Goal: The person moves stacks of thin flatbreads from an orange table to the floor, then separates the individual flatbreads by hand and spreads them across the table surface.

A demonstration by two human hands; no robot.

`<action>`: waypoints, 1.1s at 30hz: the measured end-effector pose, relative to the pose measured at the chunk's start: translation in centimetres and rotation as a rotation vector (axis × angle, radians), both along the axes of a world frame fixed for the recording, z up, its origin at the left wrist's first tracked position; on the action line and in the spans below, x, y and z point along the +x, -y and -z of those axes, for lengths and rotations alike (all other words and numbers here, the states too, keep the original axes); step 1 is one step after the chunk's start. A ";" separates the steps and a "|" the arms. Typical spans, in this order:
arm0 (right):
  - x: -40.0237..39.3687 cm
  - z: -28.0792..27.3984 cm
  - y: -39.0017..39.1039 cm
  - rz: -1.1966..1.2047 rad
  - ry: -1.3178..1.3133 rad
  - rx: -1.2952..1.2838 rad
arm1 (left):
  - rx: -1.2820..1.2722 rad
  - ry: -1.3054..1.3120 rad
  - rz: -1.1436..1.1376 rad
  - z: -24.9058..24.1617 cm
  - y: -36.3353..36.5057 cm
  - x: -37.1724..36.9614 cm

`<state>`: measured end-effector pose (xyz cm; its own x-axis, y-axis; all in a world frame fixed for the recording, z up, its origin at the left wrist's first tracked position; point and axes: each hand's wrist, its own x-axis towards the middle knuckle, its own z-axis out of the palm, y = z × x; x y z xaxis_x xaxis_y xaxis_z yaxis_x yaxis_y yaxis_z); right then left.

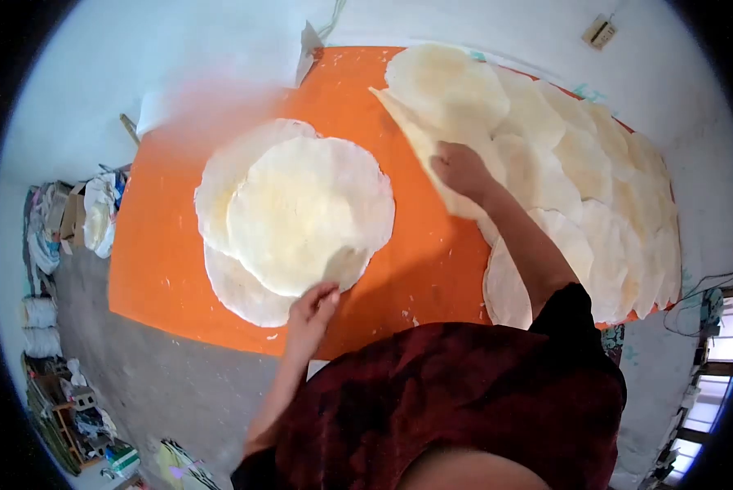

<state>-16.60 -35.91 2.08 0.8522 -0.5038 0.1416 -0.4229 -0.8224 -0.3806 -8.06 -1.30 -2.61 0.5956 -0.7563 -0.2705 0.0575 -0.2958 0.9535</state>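
Note:
Thin, pale round flatbreads (301,216) lie overlapping in a small pile on the orange table (432,278). My left hand (311,317) is at the near edge of this pile, its fingers curled together; whether they pinch the edge cannot be made out. Farther right, my right hand (462,169) is closed in a fist on a flatbread sheet (419,135) whose left side forms a straight, slanting edge. That sheet lies against many overlapping flatbreads (603,188) spread over the table's right part.
A pinkish-white blur (219,102) covers the table's far left corner. White walls stand behind the table. Bags and boxes (73,212) lie at the left, with more clutter (77,416) on the grey floor (171,384). Cables (701,298) hang at the right near windows.

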 end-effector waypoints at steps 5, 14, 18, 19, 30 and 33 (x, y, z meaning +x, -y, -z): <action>1.0 1.7 -11.5 -0.147 0.080 1.184 | -0.252 -0.616 -0.063 -0.2 6.0 0.9; -0.3 2.1 -18.1 0.022 0.172 1.396 | -0.445 -0.404 0.227 -0.5 4.2 -0.5; -0.8 1.5 -18.9 -0.016 0.150 1.237 | -0.385 -0.491 0.274 -0.7 2.8 0.3; -1.1 1.0 -19.2 -0.007 0.149 1.222 | -0.372 -0.498 0.277 -0.8 2.4 0.5; -2.0 3.3 -21.4 0.101 0.133 0.397 | -0.365 -0.443 0.085 1.1 2.7 -1.4; -0.4 4.1 -22.9 0.196 0.237 0.241 | -0.213 -0.519 -0.087 3.0 3.8 -1.7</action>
<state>-16.96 -13.05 -1.98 0.6943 -0.6968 0.1803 -0.4407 -0.6096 -0.6589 -9.78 -5.06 -5.59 0.4878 -0.7803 -0.3913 0.5497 -0.0737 0.8321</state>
